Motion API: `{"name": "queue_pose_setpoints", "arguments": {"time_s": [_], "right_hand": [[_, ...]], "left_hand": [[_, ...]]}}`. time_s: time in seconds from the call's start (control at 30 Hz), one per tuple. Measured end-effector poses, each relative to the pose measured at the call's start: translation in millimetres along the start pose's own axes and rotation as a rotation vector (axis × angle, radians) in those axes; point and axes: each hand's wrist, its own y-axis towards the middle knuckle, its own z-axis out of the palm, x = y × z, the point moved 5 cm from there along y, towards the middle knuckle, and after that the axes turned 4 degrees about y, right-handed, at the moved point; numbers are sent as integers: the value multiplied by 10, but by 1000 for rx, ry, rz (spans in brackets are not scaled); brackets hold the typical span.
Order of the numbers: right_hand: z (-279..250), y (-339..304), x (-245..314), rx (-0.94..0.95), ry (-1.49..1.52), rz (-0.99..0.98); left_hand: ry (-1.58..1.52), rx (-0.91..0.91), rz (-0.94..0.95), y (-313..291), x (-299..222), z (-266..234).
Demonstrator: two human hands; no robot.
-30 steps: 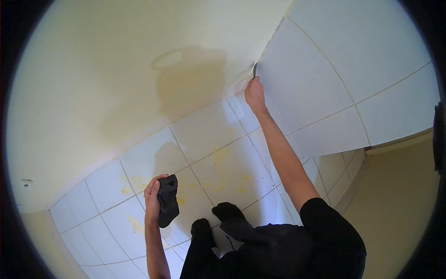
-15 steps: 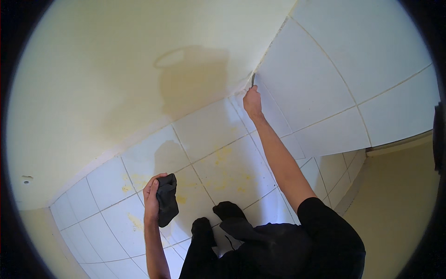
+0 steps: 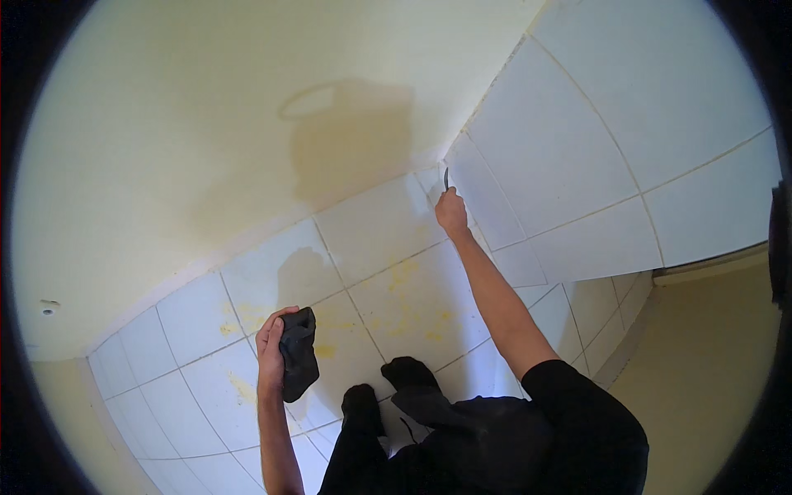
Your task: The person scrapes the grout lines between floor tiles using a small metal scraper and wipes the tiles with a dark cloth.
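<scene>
My right hand [image 3: 450, 213] reaches far forward, its fingers closed round a small thin knife-like tool [image 3: 446, 178]. The dark narrow blade points up, just short of the corner where the painted wall [image 3: 206, 99] meets the raised tiled surface [image 3: 569, 132] and the floor. Whether its tip touches anything is too small to tell. Nearer to me on the left, my left hand [image 3: 270, 351] grips a crumpled black cloth [image 3: 299, 359] above the tiled floor [image 3: 363, 231]; the cloth hangs along the fingers and thumb.
Yellow smears [image 3: 404, 276] and crumbs are scattered over the white floor tiles. My feet in black socks [image 3: 408, 374] stand below my hands. A shadow of my arm and head falls on the cream wall. At the right, the raised tiled surface ends in an edge [image 3: 709, 254].
My right hand has drawn back toward me, bringing the blade down from the seam along the wall to lower in the corner. My left hand and the black cloth have hardly moved.
</scene>
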Motion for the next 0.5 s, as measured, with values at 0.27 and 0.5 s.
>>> {"name": "queue_pose_setpoints", "arguments": {"time_s": [0.27, 0.5], "right_hand": [[-135, -505, -142, 60, -277, -179], [-172, -428, -59, 4, -406, -409]], "left_hand": [[-26, 4, -17, -17, 48, -39], [-26, 44, -30, 54, 40, 34]]}}
